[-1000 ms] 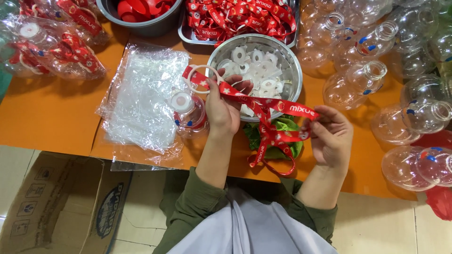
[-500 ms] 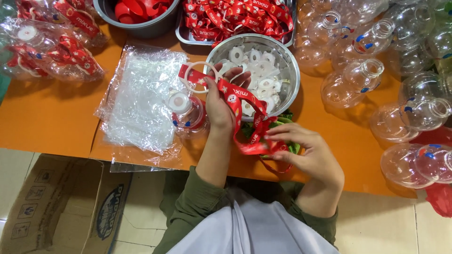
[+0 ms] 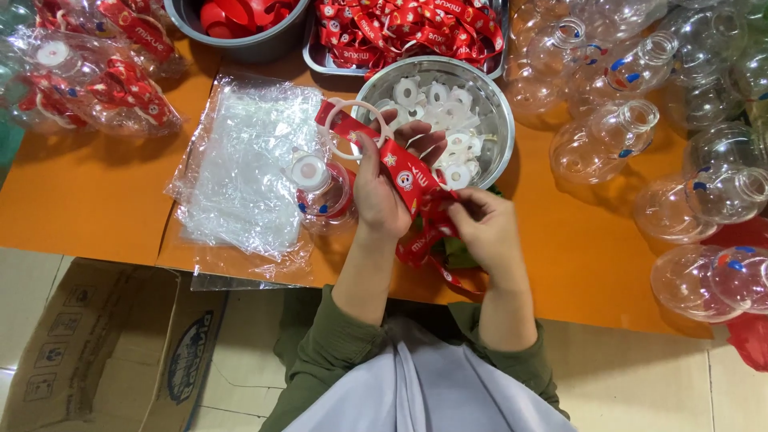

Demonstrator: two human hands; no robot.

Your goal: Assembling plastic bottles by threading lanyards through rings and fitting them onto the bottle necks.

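Two hands (image 3: 436, 208), one red strap (image 3: 404, 172), one white ring (image 3: 356, 128).

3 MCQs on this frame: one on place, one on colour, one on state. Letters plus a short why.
1. Where does the metal bowl of white rings stand?
A. on the orange table
B. inside the cardboard box
C. on the floor

2. What colour is the strap in the hands?
A. blue
B. red
C. green

3. How is the strap held?
A. lying loose, untouched
B. left hand alone
C. both hands grip it

Key: 1 A, the bowl rests on the orange table. 2 B, it is red with white marks. 3 C, the left hand and the right hand both pinch it.
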